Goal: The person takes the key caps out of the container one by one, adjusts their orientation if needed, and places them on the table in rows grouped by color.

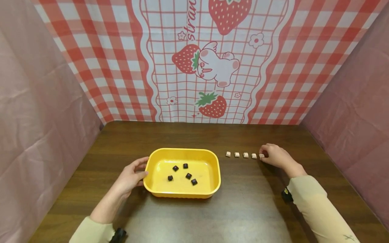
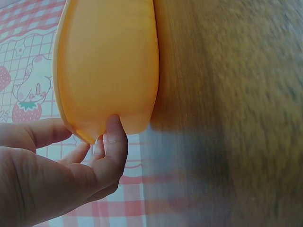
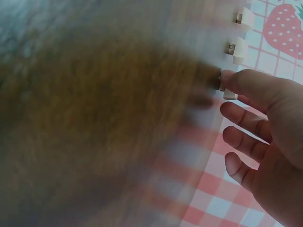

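Note:
In the head view, a yellow plastic tray (image 1: 182, 195) stands on the table with several black keycaps (image 1: 188, 176) scattered on its floor. My left hand (image 1: 130, 176) grips the tray's left end. The left wrist view shows the thumb at the rim and fingers against the outer wall (image 2: 111, 61). To the right of the tray runs a row of white keycaps (image 1: 245, 155). At the row's right end my right hand (image 1: 277, 156) pinches the last white keycap (image 1: 261, 156) between thumb and index finger, while the other fingers are spread apart in the right wrist view.
The brown wooden table (image 1: 243, 212) lies under everything. A red checked cloth with strawberries (image 1: 212, 106) hangs along its back edge. Pink cloth panels (image 1: 45, 118) stand at both sides.

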A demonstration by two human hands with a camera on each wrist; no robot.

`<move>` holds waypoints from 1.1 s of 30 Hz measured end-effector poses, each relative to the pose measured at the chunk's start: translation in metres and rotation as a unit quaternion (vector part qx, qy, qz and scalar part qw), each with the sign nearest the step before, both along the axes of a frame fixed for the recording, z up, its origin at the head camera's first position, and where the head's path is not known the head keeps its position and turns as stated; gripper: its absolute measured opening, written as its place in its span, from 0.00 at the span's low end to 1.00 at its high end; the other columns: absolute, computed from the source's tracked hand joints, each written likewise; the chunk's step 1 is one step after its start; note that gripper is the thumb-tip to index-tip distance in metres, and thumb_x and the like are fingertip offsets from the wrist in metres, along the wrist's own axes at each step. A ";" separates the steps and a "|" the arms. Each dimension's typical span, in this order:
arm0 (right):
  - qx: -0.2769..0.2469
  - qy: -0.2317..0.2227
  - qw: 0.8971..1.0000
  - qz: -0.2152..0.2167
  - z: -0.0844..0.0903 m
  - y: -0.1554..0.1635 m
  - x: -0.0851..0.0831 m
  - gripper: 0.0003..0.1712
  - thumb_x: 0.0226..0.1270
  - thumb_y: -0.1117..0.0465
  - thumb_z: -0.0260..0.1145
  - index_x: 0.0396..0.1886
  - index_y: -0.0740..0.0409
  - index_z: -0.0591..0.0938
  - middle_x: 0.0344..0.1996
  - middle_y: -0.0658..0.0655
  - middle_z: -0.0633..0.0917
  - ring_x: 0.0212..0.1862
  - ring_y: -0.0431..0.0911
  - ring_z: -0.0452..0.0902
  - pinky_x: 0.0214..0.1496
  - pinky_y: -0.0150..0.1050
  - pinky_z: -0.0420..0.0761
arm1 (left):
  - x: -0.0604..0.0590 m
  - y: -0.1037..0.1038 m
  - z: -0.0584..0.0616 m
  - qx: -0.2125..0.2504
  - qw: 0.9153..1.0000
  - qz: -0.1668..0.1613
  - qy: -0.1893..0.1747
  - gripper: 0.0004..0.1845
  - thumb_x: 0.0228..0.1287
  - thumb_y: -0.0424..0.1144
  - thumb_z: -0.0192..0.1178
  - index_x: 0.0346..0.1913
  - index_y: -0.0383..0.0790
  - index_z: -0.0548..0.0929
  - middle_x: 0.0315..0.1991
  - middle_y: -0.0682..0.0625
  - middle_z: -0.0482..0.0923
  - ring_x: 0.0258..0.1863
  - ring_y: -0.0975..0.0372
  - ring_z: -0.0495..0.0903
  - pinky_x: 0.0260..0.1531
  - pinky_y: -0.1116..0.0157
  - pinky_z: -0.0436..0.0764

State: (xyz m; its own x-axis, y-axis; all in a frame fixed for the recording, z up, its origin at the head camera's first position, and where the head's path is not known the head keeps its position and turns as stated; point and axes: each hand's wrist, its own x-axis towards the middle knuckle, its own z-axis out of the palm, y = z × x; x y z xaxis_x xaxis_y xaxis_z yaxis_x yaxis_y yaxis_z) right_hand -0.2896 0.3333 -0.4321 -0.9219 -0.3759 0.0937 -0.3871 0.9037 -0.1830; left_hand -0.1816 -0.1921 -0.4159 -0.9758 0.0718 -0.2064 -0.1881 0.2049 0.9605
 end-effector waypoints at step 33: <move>0.012 0.054 0.998 0.009 0.041 -0.032 0.013 0.14 0.48 0.58 0.74 0.32 0.58 0.80 0.27 0.52 0.80 0.31 0.47 0.74 0.31 0.47 0.74 | -0.001 -0.001 0.000 0.000 1.000 -0.005 0.004 0.29 0.64 0.24 0.50 0.68 0.34 0.62 0.58 0.31 0.67 0.39 0.55 0.78 0.31 0.62 0.82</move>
